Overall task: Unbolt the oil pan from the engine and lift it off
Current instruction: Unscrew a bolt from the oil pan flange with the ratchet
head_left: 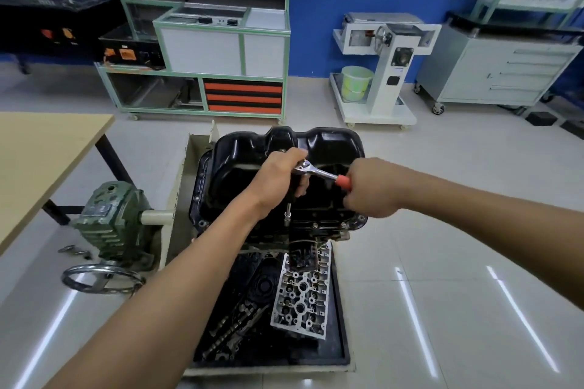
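The black glossy stamped-metal oil pan [331,142] sits on top of the dark upturned engine block [316,230], its flange down on the block's edge, with bolt heads showing along the near rim. Over the pan's near side lies a chrome ratchet with a red handle [316,171], and a slim chrome extension with a socket [287,214] runs down from its head to the near flange.

The left hand [278,180] is at the ratchet's head, its fingers [301,187] curled round the top of the extension. The right hand [369,187] grips the red handle, fingers wrapped closed around it (only a short piece of red shows).

Below the engine, a black rectangular tray [300,352] holds a silver-grey aluminium cylinder head [303,293] and dark camshafts [234,328]. To the left, the green cast gearbox [110,218] of the engine stand carries a shiny steel handwheel [101,278]. Further left stands a light wooden counter [41,161] on the pale tiled floor [442,262].
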`<state>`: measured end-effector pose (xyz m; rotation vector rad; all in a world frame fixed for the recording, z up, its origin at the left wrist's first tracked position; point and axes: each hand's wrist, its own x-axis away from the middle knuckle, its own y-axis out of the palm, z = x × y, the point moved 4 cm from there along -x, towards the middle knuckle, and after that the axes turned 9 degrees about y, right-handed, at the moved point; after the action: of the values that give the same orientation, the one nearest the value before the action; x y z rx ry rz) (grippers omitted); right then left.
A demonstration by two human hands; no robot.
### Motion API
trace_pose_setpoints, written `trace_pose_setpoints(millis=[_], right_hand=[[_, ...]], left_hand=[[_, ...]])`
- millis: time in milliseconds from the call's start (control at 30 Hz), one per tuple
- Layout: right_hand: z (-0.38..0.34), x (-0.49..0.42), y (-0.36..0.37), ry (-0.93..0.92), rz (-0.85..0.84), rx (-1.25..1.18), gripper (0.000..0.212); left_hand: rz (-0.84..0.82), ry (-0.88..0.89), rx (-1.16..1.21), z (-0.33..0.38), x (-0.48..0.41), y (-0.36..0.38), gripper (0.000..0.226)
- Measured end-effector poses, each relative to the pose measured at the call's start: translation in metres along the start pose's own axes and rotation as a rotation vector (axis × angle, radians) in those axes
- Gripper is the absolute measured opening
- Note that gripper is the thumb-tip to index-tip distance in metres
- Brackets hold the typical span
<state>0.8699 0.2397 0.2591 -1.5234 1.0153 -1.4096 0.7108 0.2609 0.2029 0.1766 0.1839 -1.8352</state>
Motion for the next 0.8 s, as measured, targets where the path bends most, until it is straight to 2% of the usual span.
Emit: trace_pose_setpoints(millis=[67,167,333,500,633,800], right_hand=[[0.004,-0.012,-0.014,0.044,0.204,0.183,0.014],[-0.005,-0.028,-0.028,0.011,0.438,0.316,0.013],[-0.036,-0.057,-0.042,-0.076,0.625,0.417,0.021],[-0.065,-0.073,-0.051,-0.196,0.661,0.550,0.020],[-0.054,-0.070,-0.047,-0.200,0.652,0.449,0.020],[-0.017,-0.039,-0.027,-0.095,0.567,0.282,0.024]], left_hand=[[-0.035,0.001,-0.033,0.000,0.001,0.003,0.051],[-0.048,0.002,-0.045,0.001,0.001,0.007,0.054],[-0.036,-0.014,-0.032,-0.003,0.002,0.005,0.055],[-0.044,-0.024,0.012,-0.001,0.002,0.003,0.060],[-0.019,-0.033,-0.003,-0.001,0.000,0.005,0.062],[0.125,-0.041,0.043,-0.007,-0.001,0.000,0.057]])
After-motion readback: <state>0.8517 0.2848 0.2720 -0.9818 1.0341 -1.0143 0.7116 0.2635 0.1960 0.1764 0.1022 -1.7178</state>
